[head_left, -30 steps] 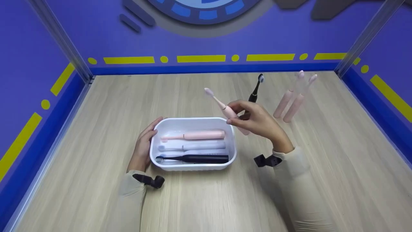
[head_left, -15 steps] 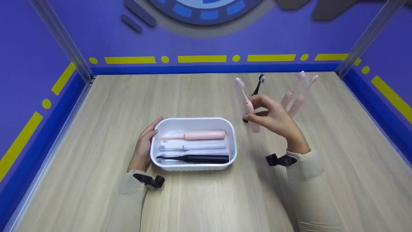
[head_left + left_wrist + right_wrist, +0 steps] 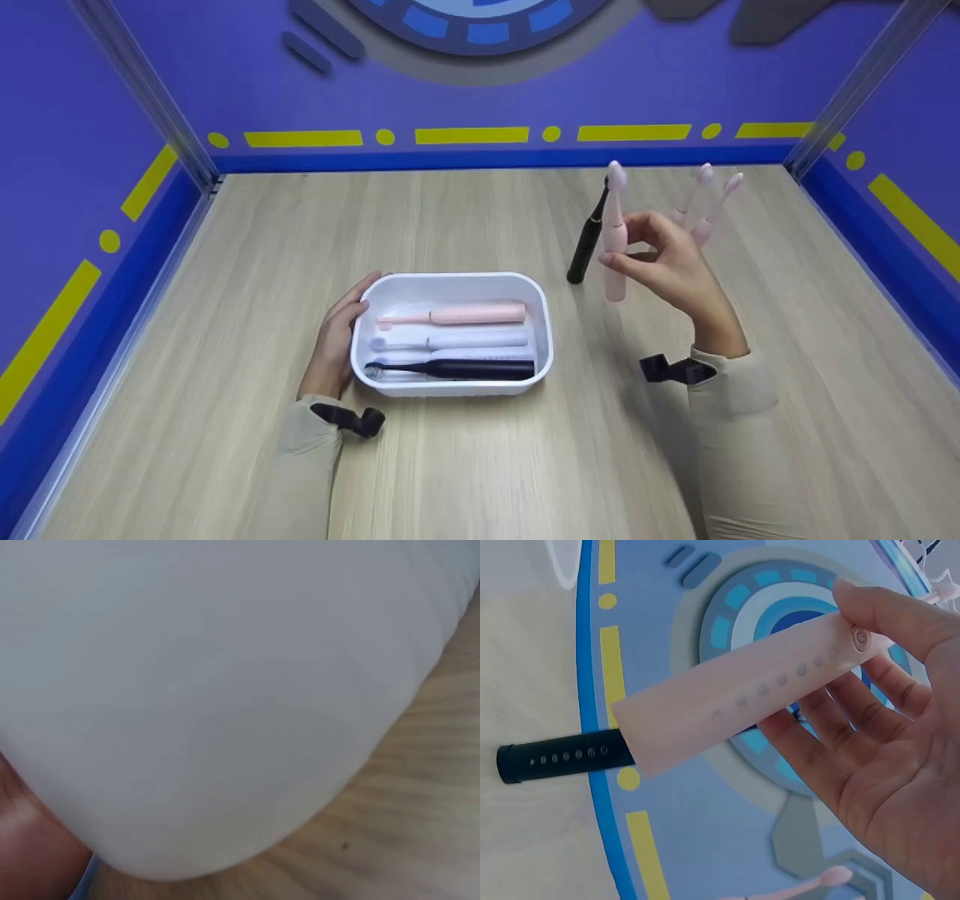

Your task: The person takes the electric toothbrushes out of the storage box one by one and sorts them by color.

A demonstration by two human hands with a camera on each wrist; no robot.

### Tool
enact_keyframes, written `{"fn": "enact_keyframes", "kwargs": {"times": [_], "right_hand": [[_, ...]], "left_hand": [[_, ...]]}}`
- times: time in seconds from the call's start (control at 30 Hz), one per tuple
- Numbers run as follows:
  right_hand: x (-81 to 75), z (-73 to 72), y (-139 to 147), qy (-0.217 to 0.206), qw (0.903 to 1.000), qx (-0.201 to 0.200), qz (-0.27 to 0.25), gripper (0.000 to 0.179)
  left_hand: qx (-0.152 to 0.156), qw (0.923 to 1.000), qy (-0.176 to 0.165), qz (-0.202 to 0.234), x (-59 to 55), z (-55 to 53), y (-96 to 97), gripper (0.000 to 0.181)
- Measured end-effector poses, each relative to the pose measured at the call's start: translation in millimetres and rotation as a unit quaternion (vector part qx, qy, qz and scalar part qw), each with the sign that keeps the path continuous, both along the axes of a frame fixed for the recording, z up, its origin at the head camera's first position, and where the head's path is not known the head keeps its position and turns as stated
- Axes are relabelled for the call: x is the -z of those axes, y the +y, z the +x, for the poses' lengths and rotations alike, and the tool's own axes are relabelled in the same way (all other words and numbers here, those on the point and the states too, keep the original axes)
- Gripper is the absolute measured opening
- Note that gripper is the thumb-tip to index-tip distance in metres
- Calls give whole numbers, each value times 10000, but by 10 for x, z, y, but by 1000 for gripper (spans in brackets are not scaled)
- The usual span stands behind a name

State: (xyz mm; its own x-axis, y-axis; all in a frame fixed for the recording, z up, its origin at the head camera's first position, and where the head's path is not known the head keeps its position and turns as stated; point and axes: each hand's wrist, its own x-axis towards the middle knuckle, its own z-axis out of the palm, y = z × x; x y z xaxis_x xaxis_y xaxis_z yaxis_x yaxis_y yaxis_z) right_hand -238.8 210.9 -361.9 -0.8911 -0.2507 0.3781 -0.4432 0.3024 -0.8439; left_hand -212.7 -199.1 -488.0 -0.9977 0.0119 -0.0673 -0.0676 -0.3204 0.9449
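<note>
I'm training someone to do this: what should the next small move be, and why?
I'd probably lower the pink toothbrush onto the table, just right of the black toothbrush. The right-hand grip holds it nearly vertical there, its base seems clear of the table, and the black one already stands upright.

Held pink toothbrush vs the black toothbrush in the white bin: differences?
Colour: pink toothbrush is pale; black toothbrush is dark.
Pose: pink toothbrush is roughly upright, head up; black toothbrush lies lengthwise in the white bin.
Contact: the right hand pinches pink toothbrush; neither hand touches black toothbrush.
Shared: both have a thick handle and narrow neck.
</note>
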Motion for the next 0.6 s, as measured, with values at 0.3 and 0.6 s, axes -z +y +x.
{"fn": "enact_keyframes", "kwargs": {"times": [0.3,0.6], "right_hand": [[37,-25,141,279,9985,472,-88,36],[31,-25,224,386,9924,1141,-256,35]], "left_hand": [[-8,9999,97,-58,3,-7,0,51],[-34,9999,75,-96,-5,7,1,51]]}}
